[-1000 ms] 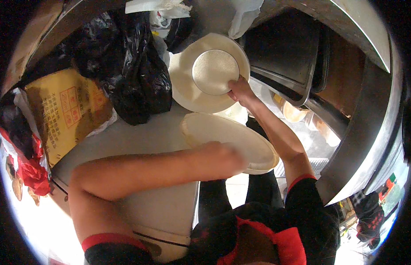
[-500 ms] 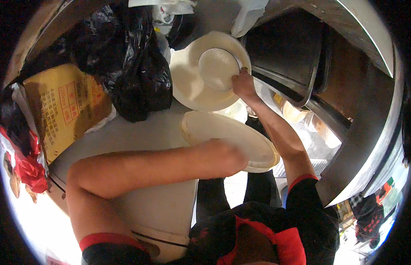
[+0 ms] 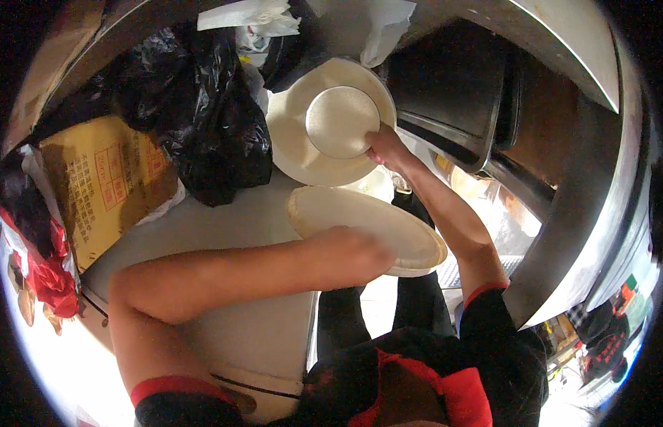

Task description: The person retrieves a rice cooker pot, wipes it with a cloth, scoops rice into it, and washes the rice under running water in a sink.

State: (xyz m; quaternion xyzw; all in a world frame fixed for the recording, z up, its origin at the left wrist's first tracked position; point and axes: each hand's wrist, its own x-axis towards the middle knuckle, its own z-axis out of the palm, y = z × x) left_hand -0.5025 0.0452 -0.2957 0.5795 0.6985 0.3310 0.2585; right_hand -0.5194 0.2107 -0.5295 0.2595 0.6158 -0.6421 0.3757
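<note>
In the far middle stands a large round off-white tub (image 3: 289, 146). Within its outline lies a smaller, pale, thin-rimmed round bowl (image 3: 338, 117); whether it holds powder I cannot make out. My right hand (image 3: 388, 148) is closed on the bowl's right edge, fingertips on the rim. Nearer to me, a broad round off-white lid (image 3: 410, 238) is tilted beside the tub. My left arm reaches across, and my left hand (image 3: 356, 256) grips the lid's near edge; its fingers are blurred.
Left of the tub slump black plastic bags (image 3: 228, 135), beside a yellow-brown printed carton (image 3: 111, 185). Black trays (image 3: 445, 92) lean at the far right. A pale worktop (image 3: 239, 224) runs under my left arm. A red bag (image 3: 50, 274) hangs at the far left.
My right hand and the bowl have moved slightly left and toward me within the tub's outline. The left hand stays at the lid. The whole view has shifted a little.
</note>
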